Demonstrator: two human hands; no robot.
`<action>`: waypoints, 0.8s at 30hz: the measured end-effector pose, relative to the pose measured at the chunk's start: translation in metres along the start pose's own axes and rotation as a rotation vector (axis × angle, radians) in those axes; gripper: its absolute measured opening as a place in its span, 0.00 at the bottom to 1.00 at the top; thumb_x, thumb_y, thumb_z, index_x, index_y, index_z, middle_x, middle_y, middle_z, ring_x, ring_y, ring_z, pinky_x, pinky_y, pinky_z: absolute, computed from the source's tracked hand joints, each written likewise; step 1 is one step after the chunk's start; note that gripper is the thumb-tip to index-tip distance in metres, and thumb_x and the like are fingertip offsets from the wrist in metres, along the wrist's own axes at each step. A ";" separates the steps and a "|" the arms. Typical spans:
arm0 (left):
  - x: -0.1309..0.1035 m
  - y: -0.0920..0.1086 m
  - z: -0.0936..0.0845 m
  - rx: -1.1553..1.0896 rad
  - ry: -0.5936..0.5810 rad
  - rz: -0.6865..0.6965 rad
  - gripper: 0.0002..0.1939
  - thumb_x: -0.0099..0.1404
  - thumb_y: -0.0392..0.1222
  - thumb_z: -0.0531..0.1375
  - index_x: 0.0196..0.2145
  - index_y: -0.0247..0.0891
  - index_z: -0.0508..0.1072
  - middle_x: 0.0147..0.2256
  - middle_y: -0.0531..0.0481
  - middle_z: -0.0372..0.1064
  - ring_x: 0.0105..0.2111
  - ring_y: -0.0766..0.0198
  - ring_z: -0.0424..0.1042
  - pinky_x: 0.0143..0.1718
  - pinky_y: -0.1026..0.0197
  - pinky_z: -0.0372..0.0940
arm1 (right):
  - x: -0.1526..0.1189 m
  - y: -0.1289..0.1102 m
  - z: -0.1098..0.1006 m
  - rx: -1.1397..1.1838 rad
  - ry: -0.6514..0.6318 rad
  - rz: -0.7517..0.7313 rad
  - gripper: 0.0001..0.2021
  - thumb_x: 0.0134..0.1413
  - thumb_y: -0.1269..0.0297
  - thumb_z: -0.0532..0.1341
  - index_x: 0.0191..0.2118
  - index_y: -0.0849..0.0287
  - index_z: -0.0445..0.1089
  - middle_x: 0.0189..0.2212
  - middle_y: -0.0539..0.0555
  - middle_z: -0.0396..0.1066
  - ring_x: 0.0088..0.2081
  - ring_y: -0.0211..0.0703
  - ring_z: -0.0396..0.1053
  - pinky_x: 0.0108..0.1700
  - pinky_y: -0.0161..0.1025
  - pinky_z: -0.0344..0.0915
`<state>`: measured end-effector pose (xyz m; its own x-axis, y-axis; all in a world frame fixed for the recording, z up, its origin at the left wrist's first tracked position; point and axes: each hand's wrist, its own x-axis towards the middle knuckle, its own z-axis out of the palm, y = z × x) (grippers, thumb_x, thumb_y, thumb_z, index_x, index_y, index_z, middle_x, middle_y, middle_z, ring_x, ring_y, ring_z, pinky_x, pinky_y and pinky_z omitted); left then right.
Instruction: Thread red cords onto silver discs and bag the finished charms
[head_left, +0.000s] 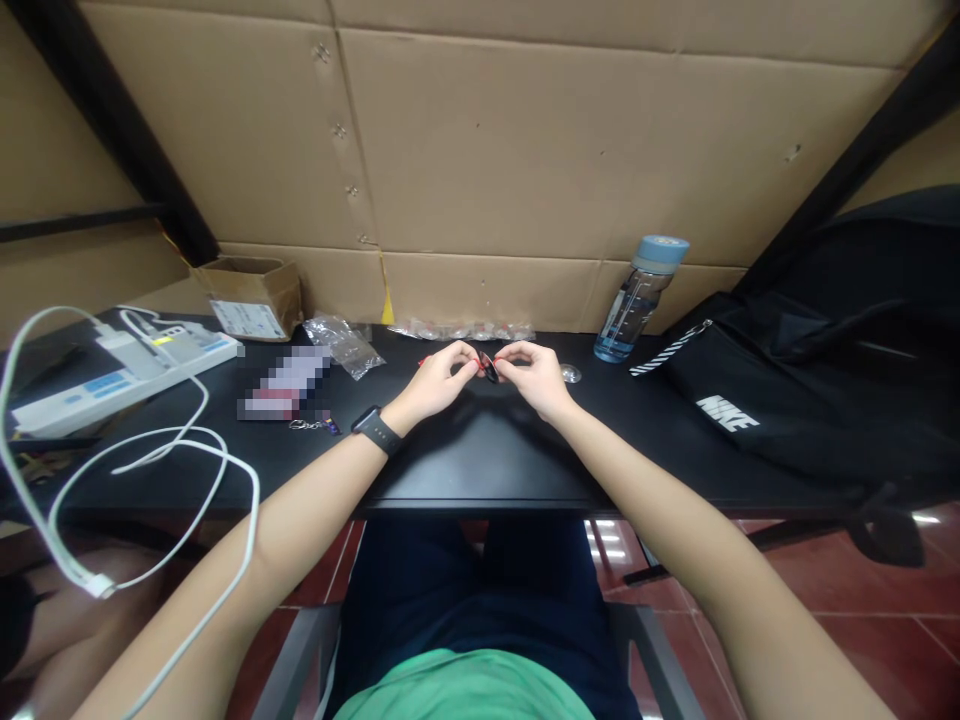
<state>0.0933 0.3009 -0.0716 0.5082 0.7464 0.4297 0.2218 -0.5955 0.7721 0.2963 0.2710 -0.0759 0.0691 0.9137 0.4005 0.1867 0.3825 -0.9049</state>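
Over the black table, my left hand and my right hand face each other, fingertips nearly meeting. Between them is a small dark round object with red parts on both sides. My left thumb and fingers pinch the red part on the left, and my right ones pinch the red part on the right. A bit of red also shows just behind my left hand. To the right of my right hand lies a small clear round piece. My left wrist wears a black watch.
Clear plastic packets lie along the cardboard wall, with a crumpled bag nearby. Left are a cardboard box, a power strip with white cables, and a blurred item. Right stand a bottle and a black bag.
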 end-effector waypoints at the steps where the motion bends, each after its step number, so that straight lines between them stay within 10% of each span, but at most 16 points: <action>1: 0.000 -0.001 0.000 -0.018 0.003 0.001 0.10 0.74 0.48 0.56 0.42 0.40 0.70 0.40 0.47 0.79 0.44 0.58 0.79 0.47 0.57 0.67 | 0.000 0.000 0.000 -0.001 0.002 -0.007 0.12 0.47 0.58 0.72 0.35 0.60 0.77 0.33 0.56 0.80 0.30 0.44 0.78 0.37 0.42 0.79; 24: 0.003 0.005 0.003 -0.562 -0.038 -0.249 0.11 0.63 0.46 0.65 0.36 0.36 0.84 0.40 0.43 0.83 0.47 0.52 0.79 0.60 0.48 0.65 | -0.008 -0.010 0.001 -0.167 -0.001 -0.293 0.05 0.58 0.64 0.64 0.37 0.56 0.77 0.40 0.55 0.79 0.40 0.45 0.80 0.49 0.43 0.81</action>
<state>0.0979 0.2994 -0.0681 0.5294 0.8256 0.1952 -0.1291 -0.1491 0.9804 0.2927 0.2601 -0.0702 -0.0118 0.7682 0.6401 0.3568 0.6012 -0.7150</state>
